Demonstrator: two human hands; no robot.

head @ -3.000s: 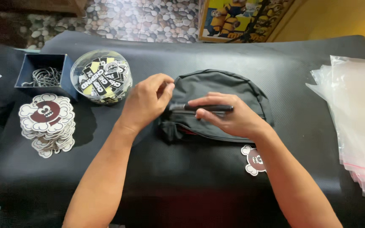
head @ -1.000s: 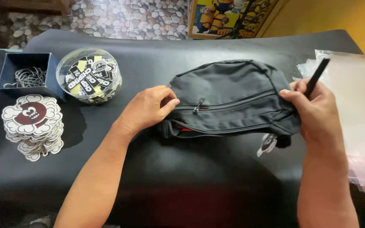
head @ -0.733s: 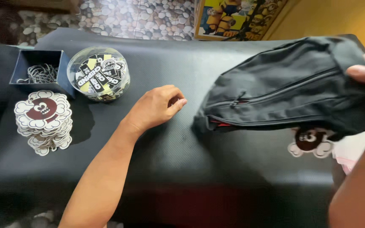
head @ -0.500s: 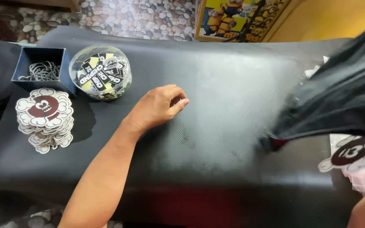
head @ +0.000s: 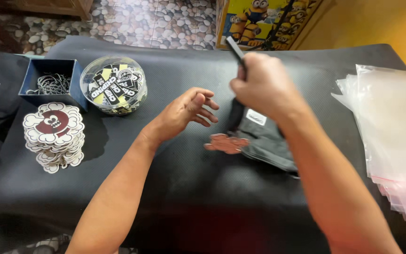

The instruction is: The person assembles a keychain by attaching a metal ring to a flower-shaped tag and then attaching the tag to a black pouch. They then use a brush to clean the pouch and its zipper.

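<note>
R hand [head: 264,87]: fist closed on black strap [head: 235,47], raised above the bag; 0.5 s ago it swung the bag off to the R.
Bag [head: 264,138]: black, back down at mat centre, a blurred tag [head: 226,143] at its L edge.
L hand [head: 186,110]: fingers loosely spread, holding nothing, just L of bag; earlier flat on mat.
Sticker stack [head: 52,136]: far L of bag.
Round tub [head: 113,84], blue box [head: 52,82]: L-rear of bag.
Clear bags [head: 395,131]: R of bag.
Meaning: bag looks repositioned, L hand free to take it.

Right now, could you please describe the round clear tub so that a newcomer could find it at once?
On the black table, look to the far left corner, beside the blue box. The round clear tub holds black, yellow and white tags, unlike the flat stack of cloud-shaped stickers in front.
</note>
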